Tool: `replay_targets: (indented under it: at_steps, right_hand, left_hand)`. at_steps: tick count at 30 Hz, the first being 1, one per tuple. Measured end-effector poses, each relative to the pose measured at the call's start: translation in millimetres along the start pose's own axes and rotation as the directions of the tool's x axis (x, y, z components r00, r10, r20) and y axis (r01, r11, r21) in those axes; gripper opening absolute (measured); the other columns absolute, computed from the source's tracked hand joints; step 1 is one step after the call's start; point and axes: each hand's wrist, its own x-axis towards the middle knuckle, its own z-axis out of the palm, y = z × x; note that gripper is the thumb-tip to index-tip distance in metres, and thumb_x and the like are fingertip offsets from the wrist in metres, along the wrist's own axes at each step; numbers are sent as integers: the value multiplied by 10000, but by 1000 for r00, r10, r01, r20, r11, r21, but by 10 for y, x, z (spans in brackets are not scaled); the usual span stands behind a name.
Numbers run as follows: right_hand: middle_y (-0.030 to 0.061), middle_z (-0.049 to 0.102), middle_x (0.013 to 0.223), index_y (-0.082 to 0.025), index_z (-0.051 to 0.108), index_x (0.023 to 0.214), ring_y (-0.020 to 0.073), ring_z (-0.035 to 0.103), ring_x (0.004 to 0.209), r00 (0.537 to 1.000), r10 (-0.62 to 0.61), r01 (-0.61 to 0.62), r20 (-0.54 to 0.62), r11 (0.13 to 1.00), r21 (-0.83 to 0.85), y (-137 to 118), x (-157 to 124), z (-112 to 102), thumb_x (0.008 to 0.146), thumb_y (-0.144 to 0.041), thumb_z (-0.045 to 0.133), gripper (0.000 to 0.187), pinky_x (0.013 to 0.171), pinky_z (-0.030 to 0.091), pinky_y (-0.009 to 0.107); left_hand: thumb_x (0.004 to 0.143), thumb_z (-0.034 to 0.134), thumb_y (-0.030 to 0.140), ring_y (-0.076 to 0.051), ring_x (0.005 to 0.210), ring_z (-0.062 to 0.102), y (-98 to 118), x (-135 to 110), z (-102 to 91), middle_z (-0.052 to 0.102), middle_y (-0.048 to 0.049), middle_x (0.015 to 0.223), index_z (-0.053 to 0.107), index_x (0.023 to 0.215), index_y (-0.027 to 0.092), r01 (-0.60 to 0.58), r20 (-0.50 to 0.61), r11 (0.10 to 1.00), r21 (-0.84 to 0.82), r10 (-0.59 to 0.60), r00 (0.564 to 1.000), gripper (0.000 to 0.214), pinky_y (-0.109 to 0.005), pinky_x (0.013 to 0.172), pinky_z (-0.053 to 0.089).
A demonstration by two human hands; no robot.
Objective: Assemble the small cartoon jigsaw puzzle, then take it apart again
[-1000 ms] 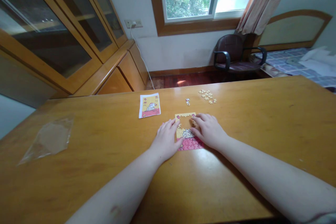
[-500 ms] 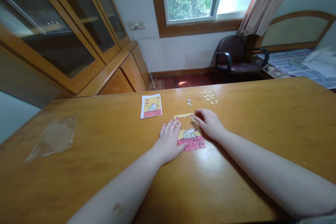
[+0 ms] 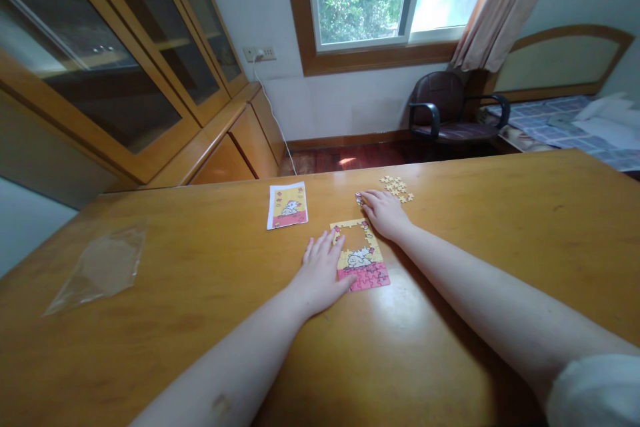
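A partly assembled jigsaw puzzle (image 3: 370, 275) lies on the table, yellow above and pink below, with a bare gap in its upper middle. My left hand (image 3: 323, 273) is flat across its left edge, fingers spread. Beyond the puzzle's top right corner, my right hand (image 3: 384, 212) reaches over a small group of puzzle pieces (image 3: 358, 198), mostly covering them. Its fingers are bent close together; whatever is between the fingertips is hidden. Just past that hand lies a larger scatter of pale puzzle pieces (image 3: 395, 185).
A printed picture sheet (image 3: 289, 207) with the same yellow and pink design lies left of the puzzle. A clear plastic bag (image 3: 103, 263) rests at the table's left. Past the far table edge stand an armchair (image 3: 440, 103), a bed and a glass-door cabinet (image 3: 150, 80).
My right hand has moved from the puzzle's upper right edge away to the small group of pieces. My left hand stays on the puzzle. The view has shifted slightly.
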Motion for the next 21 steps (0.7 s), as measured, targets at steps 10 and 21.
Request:
replay_targets:
  at_steps: [10,21]
  right_hand:
    - [21,615,1258,-248,629,1210,236,503,1048,990,-108,107,89,994,16,54,228,-25,934,-222,382,371,946,340,376]
    - [121,640,1065,-185,674,1003,236,604,900,953,217,-195,213,974,-116,123,-123,-351,911,-276,426,279,764,419,321]
  left_hand:
    - [822,483,536,-290,1439,100,23,-6,-36,158,-110,1563,254,1471,165,9,19,1000,-3,-9,1000,781,-493,1169,65]
    - [820,475,553,-293,1441,83,2,5,-7,112,-110,1570,244,1475,183,2,10,1000,-3,-2,1000,787,-500,1166,53]
